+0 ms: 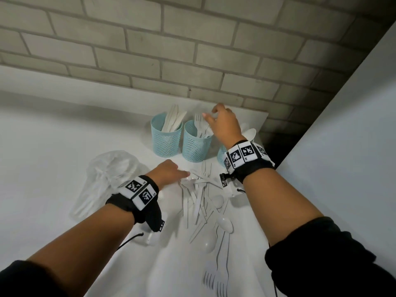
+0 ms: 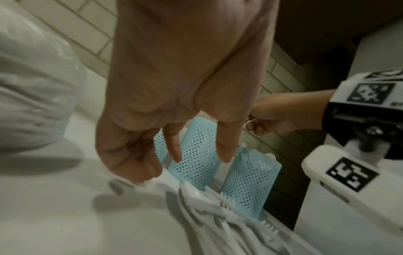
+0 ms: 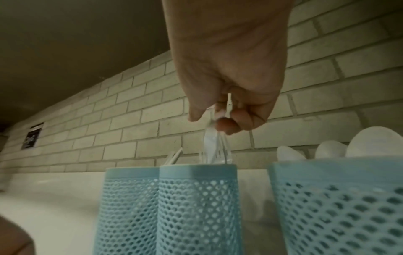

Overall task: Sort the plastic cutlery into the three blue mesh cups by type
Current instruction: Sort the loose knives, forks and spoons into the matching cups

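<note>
Three blue mesh cups stand in a row by the wall. The left cup (image 1: 166,138) holds knives, the middle cup (image 1: 196,144) forks, and the right cup (image 3: 335,198) spoons (image 1: 249,133). My right hand (image 1: 209,118) hovers over the middle cup (image 3: 196,198) and pinches a white plastic fork (image 3: 214,146), whose lower end dips behind the rim. My left hand (image 1: 182,173) reaches over the far end of the loose cutlery pile (image 1: 201,202). Its fingers (image 2: 224,151) hang relaxed and hold nothing.
A crumpled clear plastic bag (image 1: 111,179) lies left of the pile. Loose forks (image 1: 216,279) and spoons (image 1: 225,224) trail toward the front of the white counter (image 1: 53,146). A brick wall (image 1: 192,50) runs behind the cups. A white panel (image 1: 342,146) rises at the right.
</note>
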